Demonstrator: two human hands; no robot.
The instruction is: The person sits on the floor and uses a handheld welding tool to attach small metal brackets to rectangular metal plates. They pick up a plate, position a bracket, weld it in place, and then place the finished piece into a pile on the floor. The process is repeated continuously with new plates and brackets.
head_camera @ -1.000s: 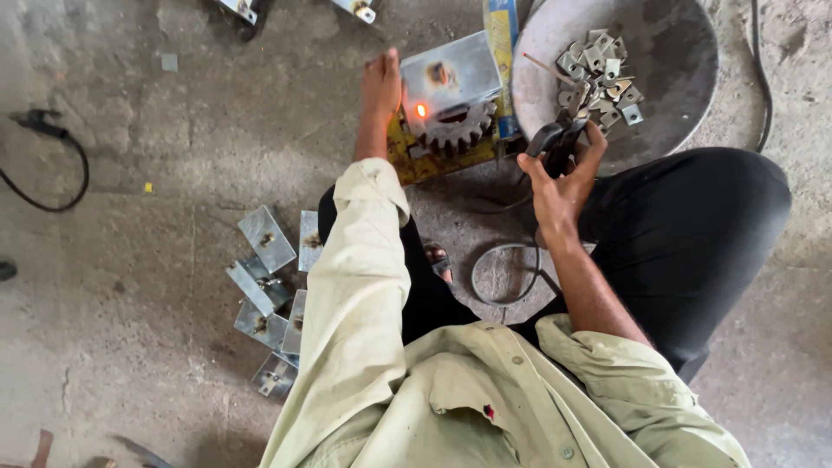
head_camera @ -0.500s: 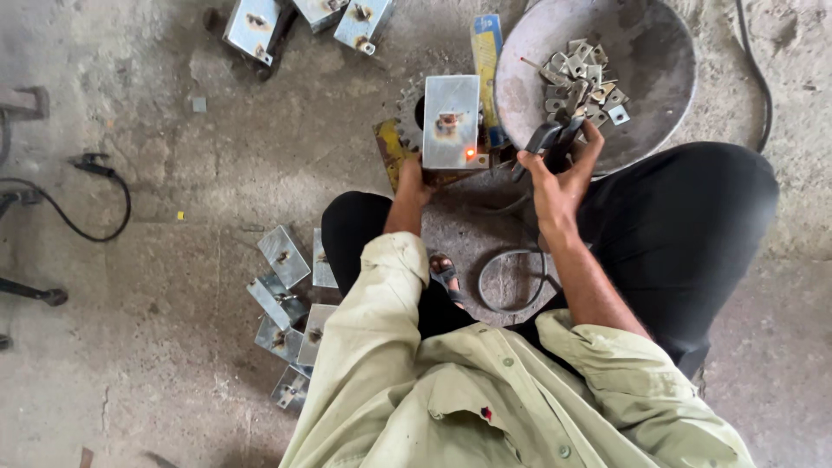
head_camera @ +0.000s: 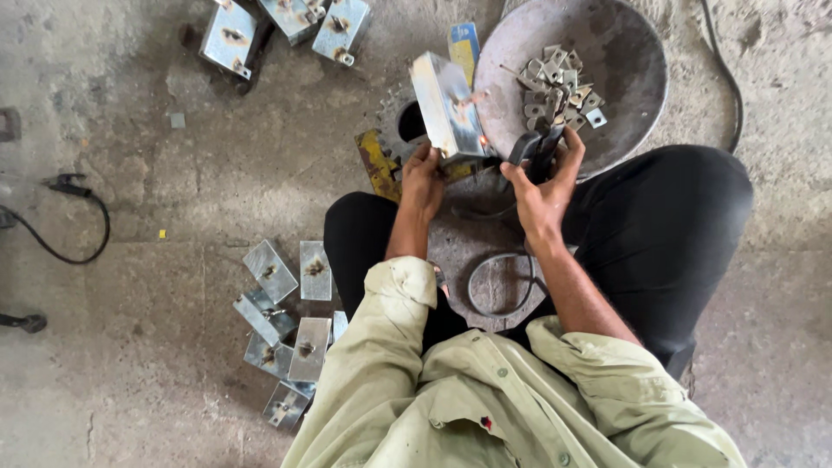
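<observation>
1. Head view, left hand: a rectangular metal plate is being gripped at its lower edge by the left hand, the fingers closed around that edge. The plate is being held tilted up on edge, above a toothed gear and a yellow bar lying on the concrete floor.

2. Head view, right hand: a dark welding holder is being clasped by the right hand, the fingers wrapped about its handle. The holder's tip is being kept just beside the plate's lower right corner; whether contact is being made cannot be told.

3. Head view, surroundings: small cut metal tabs are being kept in a round metal pan just beyond the right hand. Finished plates are being piled on the floor near the person's left knee, and further plates are lying at the top of the view. A black cable is trailing well apart on the left.

4. Handling judgement: the plate is being judged stiff, moderately heavy for its size, smooth-faced and sharp-edged, not fragile. The area around the weld is likely being heated, so hold is best being taken at the edge farthest from the holder's tip, as is being done at present.
</observation>
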